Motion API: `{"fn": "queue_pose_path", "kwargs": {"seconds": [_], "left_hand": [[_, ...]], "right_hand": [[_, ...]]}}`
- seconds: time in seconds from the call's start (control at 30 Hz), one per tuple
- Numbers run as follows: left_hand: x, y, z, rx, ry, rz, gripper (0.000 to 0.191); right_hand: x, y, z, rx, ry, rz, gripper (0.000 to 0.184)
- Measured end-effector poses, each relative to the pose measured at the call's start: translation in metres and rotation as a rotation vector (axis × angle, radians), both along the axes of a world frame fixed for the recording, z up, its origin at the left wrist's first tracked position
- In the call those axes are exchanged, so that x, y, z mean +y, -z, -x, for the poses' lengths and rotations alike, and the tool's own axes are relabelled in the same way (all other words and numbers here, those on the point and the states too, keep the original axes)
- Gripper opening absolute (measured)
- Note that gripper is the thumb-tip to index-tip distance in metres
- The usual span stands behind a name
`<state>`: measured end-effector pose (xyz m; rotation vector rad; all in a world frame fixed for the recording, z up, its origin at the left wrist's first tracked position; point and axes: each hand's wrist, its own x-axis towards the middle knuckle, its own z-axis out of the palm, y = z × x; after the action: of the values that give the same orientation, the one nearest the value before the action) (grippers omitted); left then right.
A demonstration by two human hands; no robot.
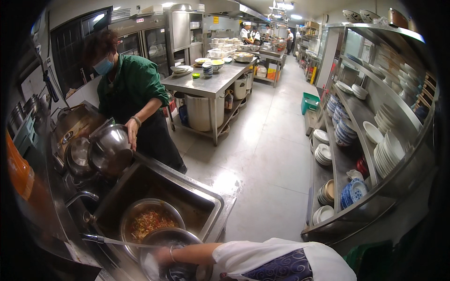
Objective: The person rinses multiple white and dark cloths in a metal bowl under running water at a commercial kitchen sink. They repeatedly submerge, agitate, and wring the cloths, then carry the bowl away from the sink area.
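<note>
My right hand point(166, 257), with a bracelet at the wrist, reaches into a steel bowl point(165, 235) at the sink. It is blurred, and a pale thing point(152, 266) by its fingers, perhaps a cloth, is too smeared to name. Water runs from a tap point(92, 238) toward that hand. Partly under this bowl's rim sits another steel bowl point(175, 210), holding chopped red and yellowish food scraps point(151, 222). Both are in or over the steel sink point(197, 214). My left hand is out of view; a small blurred patch at the bowl's right edge cannot be made out.
A co-worker point(130, 80) in green tilts a steel basin point(110, 151) beyond my sink. Another tap point(82, 197) juts over its left edge. Shelves point(355, 116) of stacked dishes stand to the right. Beyond the floor is a steel worktable point(211, 84); several people are farther back.
</note>
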<state>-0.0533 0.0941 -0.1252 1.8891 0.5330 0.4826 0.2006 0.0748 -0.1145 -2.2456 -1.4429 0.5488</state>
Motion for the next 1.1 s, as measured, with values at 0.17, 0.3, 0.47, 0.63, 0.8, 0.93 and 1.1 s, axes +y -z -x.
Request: {"fn": "queue_pose_path", "kwargs": {"seconds": [0.17,0.3,0.47,0.63,0.8,0.93,1.1], "left_hand": [[-0.016,-0.037,0.006,0.232,-0.126,0.096,0.029],[-0.012,-0.064,-0.027,0.064,-0.476,1.109,0.023],[-0.024,-0.077,-0.058,0.071,-0.453,1.057,0.023],[-0.024,-0.074,-0.050,-0.027,-0.440,1.143,0.039],[-0.026,-0.065,-0.052,0.046,-0.511,1.127,0.043],[-0.028,-0.054,-0.047,0.024,-0.509,1.118,0.046],[-0.035,-0.050,-0.044,-0.075,-0.501,1.114,0.045]], "right_hand": [[-0.020,-0.101,0.004,0.122,-0.090,-0.113,0.016],[-0.032,-0.093,-0.002,0.005,-0.173,-0.621,0.014],[-0.104,-0.134,-0.012,-0.193,-0.305,-0.459,0.019],[-0.127,-0.142,0.006,-0.267,-0.370,-0.124,0.038],[-0.075,-0.163,0.003,0.072,-0.112,0.237,0.079],[-0.049,-0.121,0.019,-0.140,-0.250,0.369,0.084],[-0.026,-0.061,0.024,-0.228,-0.314,0.303,0.051]]}}
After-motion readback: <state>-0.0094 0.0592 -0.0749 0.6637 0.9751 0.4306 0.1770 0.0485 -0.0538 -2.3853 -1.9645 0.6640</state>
